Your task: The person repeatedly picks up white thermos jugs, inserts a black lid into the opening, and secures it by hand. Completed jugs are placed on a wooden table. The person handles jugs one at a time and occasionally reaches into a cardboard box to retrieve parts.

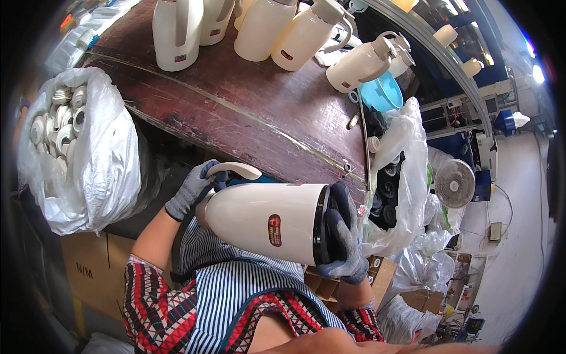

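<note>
My grip is two-handed: my left hand (199,186), in a grey knitted glove with a dark blue coating, is curled closed at the neck end of the curved cream handle (240,171), while my right hand (344,243), gloved alike, is only half closed, its bent fingers laid against the glossy black ring (322,225) at the base. Between them the smooth cream-white jug (259,215) lies on its side in front of my blue-and-white striped apron (247,289), beside the near edge of the dark red-brown wooden tabletop (247,115). I cannot tell how hard my fingers press, nor whether the ring sits tight. If it is loose, a twist from my right hand could shift it or pull it off. If that hand eases, the base could swing down, since nothing sure bears it from below, and slick gloves on a slick wall would make a slide likelier. Lifting carelessly, I could knock the body on the tabletop's edge and scuff the brown oval label (275,230).
</note>
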A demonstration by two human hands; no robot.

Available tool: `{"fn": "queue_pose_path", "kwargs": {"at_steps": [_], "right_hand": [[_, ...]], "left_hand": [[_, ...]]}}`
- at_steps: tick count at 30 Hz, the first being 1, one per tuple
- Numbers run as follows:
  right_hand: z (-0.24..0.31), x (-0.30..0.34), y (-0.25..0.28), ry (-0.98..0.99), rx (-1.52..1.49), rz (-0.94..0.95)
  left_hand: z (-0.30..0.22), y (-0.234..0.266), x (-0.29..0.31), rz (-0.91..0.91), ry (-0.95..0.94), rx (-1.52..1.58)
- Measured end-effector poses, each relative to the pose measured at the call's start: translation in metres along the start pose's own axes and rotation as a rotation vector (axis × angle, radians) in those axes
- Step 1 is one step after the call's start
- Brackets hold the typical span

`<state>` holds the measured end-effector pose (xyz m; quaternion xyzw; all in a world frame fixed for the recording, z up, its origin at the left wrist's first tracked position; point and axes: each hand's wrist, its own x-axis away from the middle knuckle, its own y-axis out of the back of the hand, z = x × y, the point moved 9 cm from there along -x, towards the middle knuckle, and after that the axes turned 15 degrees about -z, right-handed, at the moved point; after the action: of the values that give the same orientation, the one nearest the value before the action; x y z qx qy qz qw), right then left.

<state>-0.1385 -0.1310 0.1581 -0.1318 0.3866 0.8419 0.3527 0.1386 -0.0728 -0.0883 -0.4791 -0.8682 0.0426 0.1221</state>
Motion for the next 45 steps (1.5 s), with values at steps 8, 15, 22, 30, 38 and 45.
{"fn": "queue_pose_path", "kwargs": {"at_steps": [8, 15, 22, 30, 38, 45], "right_hand": [[-0.042, 0.029, 0.003, -0.13, 0.13, -0.25], [-0.073, 0.037, 0.035, -0.872, -0.315, -0.354], [-0.01, 0.001, 0.042, 0.032, -0.15, -0.259], [-0.108, 0.094, 0.031, -0.717, -0.345, -0.517], [-0.08, 0.044, 0.022, -0.377, 0.049, -0.247], [-0.129, 0.103, 0.025, -0.547, -0.35, -0.523]], "left_hand": [[-0.098, 0.009, 0.012, -0.258, -0.332, -0.367], [-0.16, 0.015, 0.054, -0.438, -0.783, -0.353], [-0.144, -0.013, 0.029, -0.292, -0.535, -0.331], [-0.181, -0.002, 0.069, -0.384, -0.765, -0.396], [-0.227, -0.06, 0.116, -0.327, -1.377, -0.785], [-0.192, -0.05, 0.085, -0.345, -0.85, -0.445]]}}
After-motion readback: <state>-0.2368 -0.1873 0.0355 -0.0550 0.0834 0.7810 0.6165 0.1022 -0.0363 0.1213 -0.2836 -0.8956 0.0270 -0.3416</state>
